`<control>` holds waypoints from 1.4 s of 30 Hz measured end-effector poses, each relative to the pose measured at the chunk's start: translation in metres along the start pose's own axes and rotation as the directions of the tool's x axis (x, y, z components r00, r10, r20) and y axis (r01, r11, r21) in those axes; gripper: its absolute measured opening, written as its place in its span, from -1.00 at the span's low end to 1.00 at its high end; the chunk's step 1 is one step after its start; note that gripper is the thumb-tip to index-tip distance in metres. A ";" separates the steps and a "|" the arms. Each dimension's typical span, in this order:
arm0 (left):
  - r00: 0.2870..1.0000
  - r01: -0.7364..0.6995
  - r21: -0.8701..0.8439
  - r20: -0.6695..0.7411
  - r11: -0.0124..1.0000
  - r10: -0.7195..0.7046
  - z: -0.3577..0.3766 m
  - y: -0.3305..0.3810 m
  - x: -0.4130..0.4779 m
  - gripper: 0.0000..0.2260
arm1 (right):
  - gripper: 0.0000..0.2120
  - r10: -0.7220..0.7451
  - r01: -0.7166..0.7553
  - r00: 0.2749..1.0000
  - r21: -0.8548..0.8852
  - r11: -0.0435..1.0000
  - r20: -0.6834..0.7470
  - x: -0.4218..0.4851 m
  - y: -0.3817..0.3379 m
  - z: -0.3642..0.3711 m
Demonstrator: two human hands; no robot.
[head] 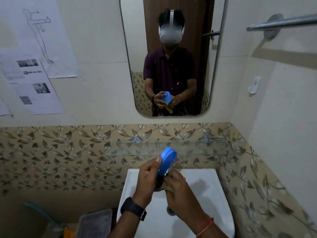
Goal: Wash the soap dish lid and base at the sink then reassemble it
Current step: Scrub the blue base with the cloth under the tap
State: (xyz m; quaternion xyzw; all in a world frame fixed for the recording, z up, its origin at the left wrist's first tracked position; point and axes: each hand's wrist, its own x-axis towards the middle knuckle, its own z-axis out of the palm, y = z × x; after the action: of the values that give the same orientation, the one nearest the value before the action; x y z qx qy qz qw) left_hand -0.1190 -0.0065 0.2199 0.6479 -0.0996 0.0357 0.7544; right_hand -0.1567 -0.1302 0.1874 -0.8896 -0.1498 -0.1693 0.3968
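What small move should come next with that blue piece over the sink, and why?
Probably slide the brownish scrubber up along the blue piece. The left hand grips that piece on edge above the sink, and the right hand presses the scrubber only against its lower end, leaving the upper part untouched by it.

Cream wall tiles up top, far & right. Below, band of beige leaf-pattern tiles across far wall, on along right wall too. Tall mirror w/ rounded corners at centre far, brown door reflected in it. Glass shelf under mirror on two metal brackets, against leaf band. Left of mirror, papers stuck to wall: big sheet w/ outline figure, smaller printed sheets w/ photos overlapping below. Metal rail top right, shadow on wall beneath. White hook lower on right wall. Near left, grey lidded box, teal handle beside it. Dim, soft light.
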 end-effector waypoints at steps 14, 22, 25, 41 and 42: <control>0.986 0.165 -0.200 0.031 0.966 -0.162 -0.005 -0.012 0.005 -0.62 | -0.67 0.291 -0.248 0.915 0.177 0.952 -0.280 0.028 0.008 -0.046; 0.972 0.233 -0.232 0.028 0.944 -0.233 0.000 -0.015 0.011 -0.60 | -0.65 0.177 -0.178 0.982 0.017 0.984 0.073 0.015 -0.009 -0.010; 0.960 0.269 -0.278 0.006 0.922 -0.279 0.002 -0.022 0.005 -0.64 | -0.73 0.289 -0.368 0.915 0.291 0.883 0.283 0.015 -0.013 -0.025; 0.854 0.452 -0.772 0.230 0.446 -0.467 -0.004 -0.028 0.013 -0.40 | -0.82 0.530 -0.534 0.845 0.110 0.838 0.065 0.009 0.021 -0.056; 0.850 0.459 -0.770 0.236 0.443 -0.471 -0.003 -0.030 0.013 -0.40 | -0.73 0.481 -0.465 0.874 0.176 0.868 -0.063 0.018 0.015 -0.059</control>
State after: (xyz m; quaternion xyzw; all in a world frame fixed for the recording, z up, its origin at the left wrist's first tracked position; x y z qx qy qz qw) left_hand -0.1008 -0.0091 0.1932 0.2369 0.0813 -0.2170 0.9435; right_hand -0.1452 -0.1819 0.2226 -0.8554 0.0811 -0.1011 0.5015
